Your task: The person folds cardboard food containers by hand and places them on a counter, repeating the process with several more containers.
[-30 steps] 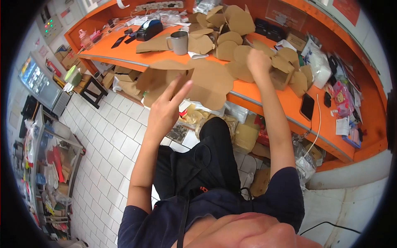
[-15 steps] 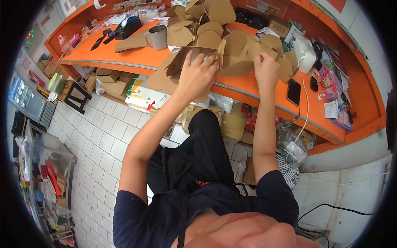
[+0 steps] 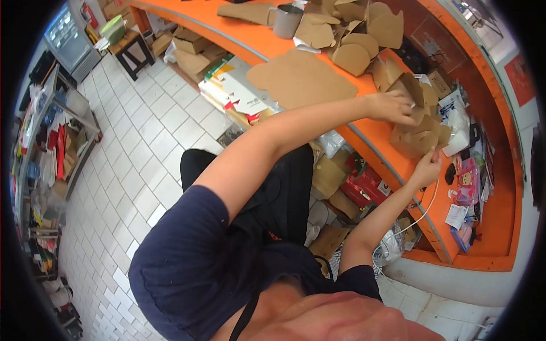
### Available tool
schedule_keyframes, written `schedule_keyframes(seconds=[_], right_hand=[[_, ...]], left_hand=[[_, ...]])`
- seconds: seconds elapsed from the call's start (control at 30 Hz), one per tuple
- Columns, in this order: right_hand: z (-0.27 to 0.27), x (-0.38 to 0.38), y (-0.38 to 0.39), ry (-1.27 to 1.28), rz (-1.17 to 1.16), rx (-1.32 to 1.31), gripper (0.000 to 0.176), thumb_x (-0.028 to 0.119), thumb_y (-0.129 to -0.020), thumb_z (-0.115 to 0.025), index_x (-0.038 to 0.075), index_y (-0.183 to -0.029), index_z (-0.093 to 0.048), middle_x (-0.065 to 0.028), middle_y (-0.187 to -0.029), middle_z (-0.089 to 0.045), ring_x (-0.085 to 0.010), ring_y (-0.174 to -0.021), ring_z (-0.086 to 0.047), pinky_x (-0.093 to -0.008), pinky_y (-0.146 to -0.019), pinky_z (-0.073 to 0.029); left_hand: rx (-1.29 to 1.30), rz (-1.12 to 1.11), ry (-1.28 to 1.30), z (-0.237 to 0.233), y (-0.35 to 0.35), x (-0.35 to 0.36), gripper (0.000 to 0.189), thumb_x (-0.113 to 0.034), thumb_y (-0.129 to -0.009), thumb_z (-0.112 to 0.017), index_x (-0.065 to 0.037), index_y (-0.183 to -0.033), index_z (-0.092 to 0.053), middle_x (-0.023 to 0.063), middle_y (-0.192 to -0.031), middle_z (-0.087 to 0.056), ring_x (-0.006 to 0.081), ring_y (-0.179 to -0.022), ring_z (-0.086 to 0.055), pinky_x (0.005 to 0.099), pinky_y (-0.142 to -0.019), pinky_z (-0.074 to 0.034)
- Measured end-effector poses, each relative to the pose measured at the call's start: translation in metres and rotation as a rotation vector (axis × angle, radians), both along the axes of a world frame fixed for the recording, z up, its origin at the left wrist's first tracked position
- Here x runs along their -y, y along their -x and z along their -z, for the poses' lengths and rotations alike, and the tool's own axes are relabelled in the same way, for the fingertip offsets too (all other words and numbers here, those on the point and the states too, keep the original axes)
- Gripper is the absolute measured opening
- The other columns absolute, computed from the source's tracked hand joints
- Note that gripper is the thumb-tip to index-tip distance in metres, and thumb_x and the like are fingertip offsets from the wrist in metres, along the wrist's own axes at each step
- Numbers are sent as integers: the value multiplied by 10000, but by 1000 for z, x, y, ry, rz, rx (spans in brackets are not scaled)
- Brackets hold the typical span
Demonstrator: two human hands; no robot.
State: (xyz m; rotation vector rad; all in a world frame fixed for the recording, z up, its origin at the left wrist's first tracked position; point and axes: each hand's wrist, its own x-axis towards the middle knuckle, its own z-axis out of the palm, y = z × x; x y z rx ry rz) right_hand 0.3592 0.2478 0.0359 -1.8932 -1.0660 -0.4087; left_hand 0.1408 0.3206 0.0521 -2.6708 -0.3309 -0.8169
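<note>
Brown cardboard food boxes with rounded flaps lie bunched on the orange counter. At the right side of the bunch, my left hand point(image 3: 392, 107) reaches across with bent fingers at the flaps of an open cardboard box point(image 3: 418, 136). Motion smears its fingertips a little. Lower down, my right hand point(image 3: 427, 169) pinches the near edge of that box between thumb and fingers. A flat cardboard sheet point(image 3: 310, 82) with rounded lobes lies near the counter's front edge, left of both hands and touched by neither.
More folded boxes point(image 3: 355, 48) are heaped behind the sheet, beside a grey mug point(image 3: 285, 21). A white cable point(image 3: 430, 204) hangs over the edge of the orange counter point(image 3: 364, 133). Packed cartons point(image 3: 239, 94) sit beneath it. A stocked shelf point(image 3: 54, 131) stands at left.
My view has turned, shifting the counter rightward. My left hand has left the cardboard in front of me and moved right to the boxes. The sheet now lies flat.
</note>
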Motion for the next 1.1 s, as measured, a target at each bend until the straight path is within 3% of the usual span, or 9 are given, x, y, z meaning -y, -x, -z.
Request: schedule_keyframes(seconds=[0.07, 0.13, 0.27, 0.33, 0.47, 0.67, 0.87, 1.0, 1.1], right_hand=[[0, 5, 1, -191, -51, -41, 391, 324, -846, -547, 35, -1109, -562, -141, -955, -640, -253, -884, -618, -339, -713, -480], [0, 25, 8, -379, -91, -92, 405, 296, -851, -560, 11, -1137, -532, -158, -960, -631, -262, -894, -611, -341, -724, -479], [48, 84, 44, -653, -477, -78, 326, 107, -824, -597, -50, -1096, -512, -129, -876, -614, -235, -809, -599, -321, -711, -485], [82, 114, 75, -295, -817, -261, 345, 83, -819, -585, -51, -1124, -498, -150, -949, -604, -211, -829, -593, -291, -717, -481], [66, 93, 159, 138, -1157, -497, 374, 33, -771, -607, 14, -1137, -536, -132, -1011, -595, -194, -859, -592, -293, -739, -477], [77, 53, 176, -29, -1205, -110, 318, 0, -681, -647, 35, -991, -588, -135, -943, -592, -221, -852, -597, -300, -737, -462], [103, 60, 138, -90, -1295, -392, 157, -17, -727, -613, 8, -880, -591, -133, -908, -605, -204, -853, -600, -271, -720, -461], [118, 81, 108, -281, -1502, -907, 47, 50, -831, -537, 11, -856, -534, -203, -958, -583, -253, -853, -598, -308, -707, -499], [128, 113, 97, -21, -1636, -1493, 62, 38, -820, -528, -11, -781, -524, -219, -1044, -568, -293, -947, -580, -356, -791, -486]], left_hand=[[318, -20, -136, 1, -5, -2, 626, -127, -678, -651, -192, -1241, -386, 79, -1171, -477, 278, -1156, -387, 456, -944, -295], [314, 67, 286, -10, 31, 47, 892, -298, -547, -764, -200, -1318, -326, 117, -1323, -350, 319, -1233, -306, 483, -974, -258], [-79, -300, 407, 13, 130, 106, 1088, -372, -395, -826, -193, -1336, -310, 193, -1383, -246, 377, -1293, -194, 505, -1009, -210], [-223, -661, 328, 32, 165, 111, 864, -307, -542, -764, -179, -1300, -372, 168, -1362, -308, 349, -1266, -284, 482, -995, -263], [-186, -611, 199, 72, 198, 90, 547, -178, -686, -644, -163, -1209, -487, 112, -1266, -463, 288, -1160, -453, 406, -931, -383], [29, -465, 241, 52, 177, 133, 322, -121, -734, -566, -144, -1053, -608, 13, -1096, -604, 210, -1001, -576, 319, -791, -488], [15, -319, 519, 25, 197, 178, 500, -241, -682, -657, -141, -1158, -539, 86, -1244, -495, 277, -1172, -441, 399, -955, -360], [1029, -41, 1145, 38, 252, 200, 828, -208, -512, -702, -88, -1283, -424, 193, -1362, -323, 331, -1287, -282, 431, -1036, -237], [581, -355, 744, 59, 246, 212, 778, -154, -505, -705, -124, -1235, -436, 178, -1388, -282, 380, -1302, -199, 494, -1042, -165]])
